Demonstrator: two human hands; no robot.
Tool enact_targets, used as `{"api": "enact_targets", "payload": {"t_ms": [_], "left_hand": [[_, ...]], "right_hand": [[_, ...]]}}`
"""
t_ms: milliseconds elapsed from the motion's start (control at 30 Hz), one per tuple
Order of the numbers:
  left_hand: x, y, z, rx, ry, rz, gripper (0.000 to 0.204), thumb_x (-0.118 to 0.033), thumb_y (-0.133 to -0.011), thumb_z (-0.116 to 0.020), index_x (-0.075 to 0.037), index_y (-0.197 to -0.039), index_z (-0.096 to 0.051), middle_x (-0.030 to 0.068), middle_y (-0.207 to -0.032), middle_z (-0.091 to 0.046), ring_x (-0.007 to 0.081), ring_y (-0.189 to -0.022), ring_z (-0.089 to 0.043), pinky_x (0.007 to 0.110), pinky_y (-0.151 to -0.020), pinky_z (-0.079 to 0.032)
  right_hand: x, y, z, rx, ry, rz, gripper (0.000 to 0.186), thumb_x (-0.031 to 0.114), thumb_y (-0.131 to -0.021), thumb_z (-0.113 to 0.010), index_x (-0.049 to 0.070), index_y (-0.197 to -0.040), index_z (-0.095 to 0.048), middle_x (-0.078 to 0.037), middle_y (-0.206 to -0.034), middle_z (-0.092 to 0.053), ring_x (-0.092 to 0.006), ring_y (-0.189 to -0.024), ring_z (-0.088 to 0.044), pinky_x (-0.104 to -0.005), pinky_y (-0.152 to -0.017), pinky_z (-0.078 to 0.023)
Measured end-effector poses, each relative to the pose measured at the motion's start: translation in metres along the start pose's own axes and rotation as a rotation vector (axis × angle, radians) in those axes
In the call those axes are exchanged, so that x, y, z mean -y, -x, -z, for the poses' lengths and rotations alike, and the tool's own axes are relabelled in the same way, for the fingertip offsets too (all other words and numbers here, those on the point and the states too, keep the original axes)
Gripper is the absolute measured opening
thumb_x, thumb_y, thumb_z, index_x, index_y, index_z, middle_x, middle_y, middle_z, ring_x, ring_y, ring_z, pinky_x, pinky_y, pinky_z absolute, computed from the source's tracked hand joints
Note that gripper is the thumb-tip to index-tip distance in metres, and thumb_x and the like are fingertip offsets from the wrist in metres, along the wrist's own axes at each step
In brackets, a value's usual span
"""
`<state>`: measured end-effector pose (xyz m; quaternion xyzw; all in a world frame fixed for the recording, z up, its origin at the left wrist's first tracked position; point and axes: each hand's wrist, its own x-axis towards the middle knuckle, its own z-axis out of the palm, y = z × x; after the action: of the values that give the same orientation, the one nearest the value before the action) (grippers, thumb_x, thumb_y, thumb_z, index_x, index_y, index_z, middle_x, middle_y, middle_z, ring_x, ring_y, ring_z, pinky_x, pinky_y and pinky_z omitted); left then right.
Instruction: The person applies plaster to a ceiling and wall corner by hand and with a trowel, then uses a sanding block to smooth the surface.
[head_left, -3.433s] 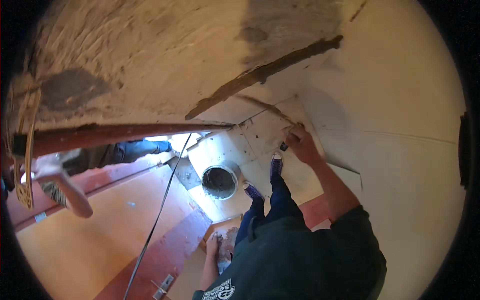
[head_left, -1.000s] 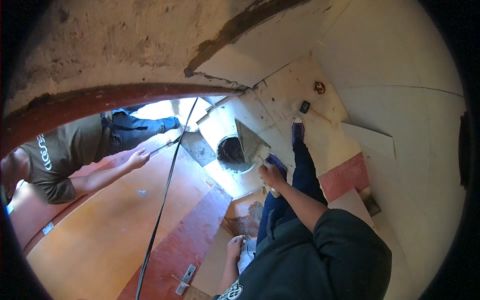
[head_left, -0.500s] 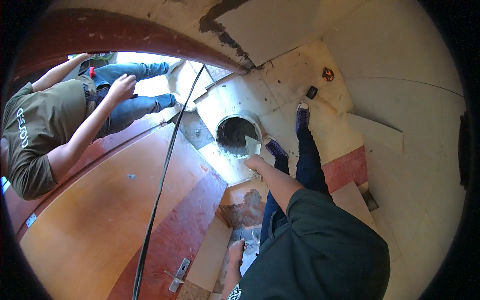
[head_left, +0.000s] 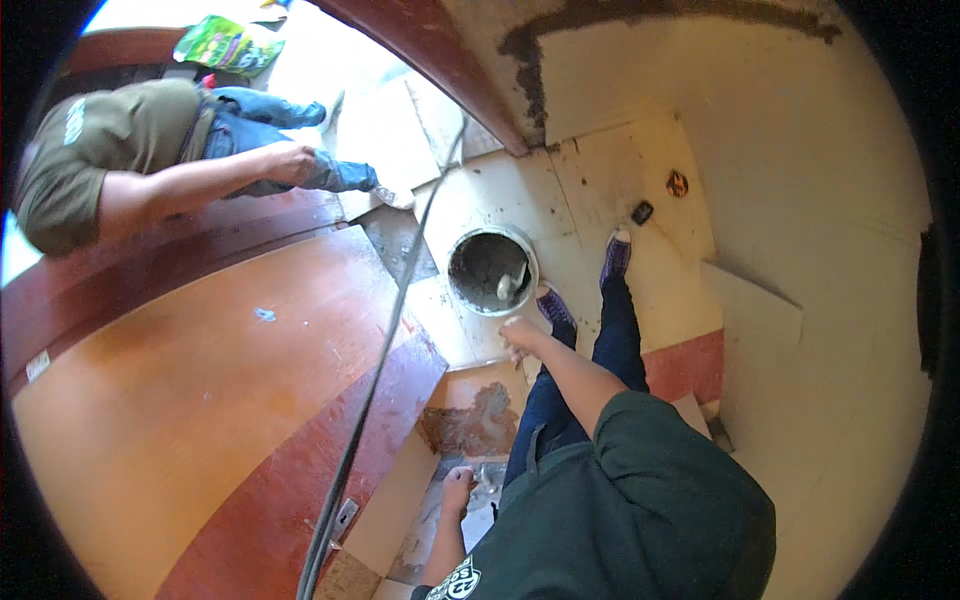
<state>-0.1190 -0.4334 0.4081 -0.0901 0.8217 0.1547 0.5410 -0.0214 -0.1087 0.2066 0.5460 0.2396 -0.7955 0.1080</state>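
Observation:
Below the round bucket (head_left: pixel 533 262) of wet grey mortar (head_left: pixel 478 262), my right hand (head_left: pixel 521 336) hangs with its fingers loosely apart, holding nothing I can see. A pale trowel (head_left: pixel 511 284) rests in the mortar at the bucket's right side, apart from that hand. My left hand (head_left: pixel 458 491) is lower down, beside the corner of an orange-and-red door panel (head_left: pixel 250 370). Its fingers are curled closed; what they hold, if anything, is too small to make out.
At the upper left, a co-worker (head_left: pixel 140 130) in an olive shirt stands near a green bag (head_left: pixel 230 45). A dark cable (head_left: pixel 385 350) crosses the view. Beyond my shoes (head_left: pixel 615 255) lie a small black object (head_left: pixel 641 213) and an orange-and-black roundish one (head_left: pixel 677 184).
My right hand has let go of the trowel, which now lies in the bucket. The co-worker's near arm has lowered. The whole view has shifted and turned slightly.

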Motion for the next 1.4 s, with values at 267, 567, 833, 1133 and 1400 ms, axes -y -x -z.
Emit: {"api": "enact_targets", "payload": {"t_ms": [267, 567, 833, 1133, 1400], "left_hand": [[-0.026, -0.023, 0.002, 0.009, 0.093, -0.112, 0.027, -0.025, -0.094, -0.051, 0.001, -0.097, -0.061, 0.0085, -0.086, -0.061, 0.0171, -0.075, -0.06, 0.03, -0.073, -0.05], [-0.217, 0.08, -0.101, 0.693, 1.426, -0.302, 0.047, -0.034, -0.099, -0.039, -0.003, -0.133, -0.039, 0.0154, -0.123, -0.052, 0.026, -0.116, -0.051, 0.038, -0.1, -0.04], [-0.241, 0.188, -0.104, 0.575, 0.972, -0.664, 0.042, -0.04, -0.096, -0.047, -0.003, -0.116, -0.054, 0.01, -0.106, -0.061, 0.0173, -0.094, -0.057, 0.031, -0.087, -0.044], [-0.071, -0.004, -0.09, -0.681, 0.543, -0.576, 0.037, -0.028, -0.081, -0.059, 0.006, -0.067, -0.06, 0.0106, -0.061, -0.061, 0.0159, -0.05, -0.053, 0.034, -0.051, -0.044], [0.098, -0.069, -0.13, -0.368, 1.126, -0.014, 0.016, -0.015, -0.077, -0.059, 0.001, -0.072, -0.056, 0.0062, -0.063, -0.055, 0.0168, -0.057, -0.053, 0.032, -0.051, -0.042]], "right_hand": [[0.033, 0.102, -0.006, 0.042, 0.901, 0.567, 0.035, 0.027, -0.085, -0.054, 0.0, -0.105, -0.062, -0.02, -0.097, -0.064, -0.0323, -0.087, -0.063, -0.0411, -0.08, -0.05], [0.091, 0.279, -0.041, 0.261, 1.232, 1.455, 0.043, 0.033, -0.097, -0.04, 0.004, -0.129, -0.048, -0.02, -0.136, -0.043, -0.0349, -0.128, -0.038, -0.0454, -0.108, -0.027], [0.12, 0.209, 0.213, -0.02, 1.611, 0.292, 0.051, 0.046, -0.09, -0.043, 0.0, -0.103, -0.061, -0.021, -0.109, -0.062, -0.0308, -0.101, -0.06, -0.0414, -0.088, -0.044], [0.168, 0.182, 0.271, -0.331, 1.355, 0.379, 0.027, 0.027, -0.085, -0.057, 0.001, -0.092, -0.062, -0.007, -0.08, -0.064, -0.0199, -0.068, -0.062, -0.0361, -0.059, -0.049], [0.155, 0.254, 0.045, -0.135, 1.278, 0.638, 0.031, 0.025, -0.09, -0.052, -0.002, -0.104, -0.059, -0.011, -0.084, -0.063, -0.017, -0.065, -0.061, -0.0316, -0.061, -0.051]]}}
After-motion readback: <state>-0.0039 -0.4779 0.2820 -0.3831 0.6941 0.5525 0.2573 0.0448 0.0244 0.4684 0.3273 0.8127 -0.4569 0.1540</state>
